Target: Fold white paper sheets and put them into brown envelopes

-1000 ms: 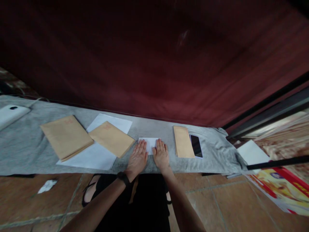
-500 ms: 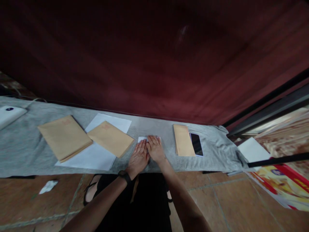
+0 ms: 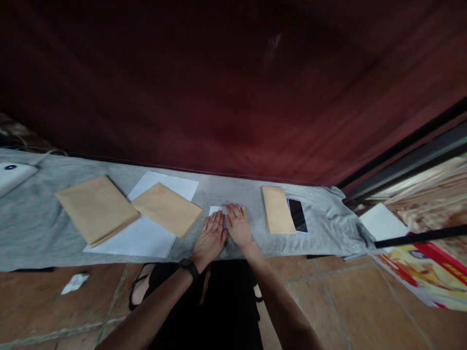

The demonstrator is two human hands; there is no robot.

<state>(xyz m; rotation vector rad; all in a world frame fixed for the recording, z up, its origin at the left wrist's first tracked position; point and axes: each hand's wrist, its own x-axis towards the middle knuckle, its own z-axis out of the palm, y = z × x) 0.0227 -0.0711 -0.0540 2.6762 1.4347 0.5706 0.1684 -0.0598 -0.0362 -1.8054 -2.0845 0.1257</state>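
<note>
A small white piece of paper, apparently folded (image 3: 216, 209), lies on the grey cloth in front of me, mostly covered by my hands. My left hand (image 3: 210, 237) rests flat on its left part, fingers stretched forward, with a dark band at the wrist. Flat on its right part is my right hand (image 3: 238, 225), its fingers also extended. The two hands are side by side, a narrow strip of paper showing between the fingertips. Neither hand grips anything.
To the left, brown envelopes (image 3: 97, 209) and another brown envelope (image 3: 167, 208) lie over white paper sheets (image 3: 146, 241). Right of my hands are brown envelopes (image 3: 278, 210) beside a phone (image 3: 297, 215). A white device (image 3: 14, 177) sits far left; a dark red surface (image 3: 233, 97) rises behind the cloth.
My right hand has slid slightly to the right across the paper, uncovering a little more of it between the hands. My left hand stays nearly in place.
</note>
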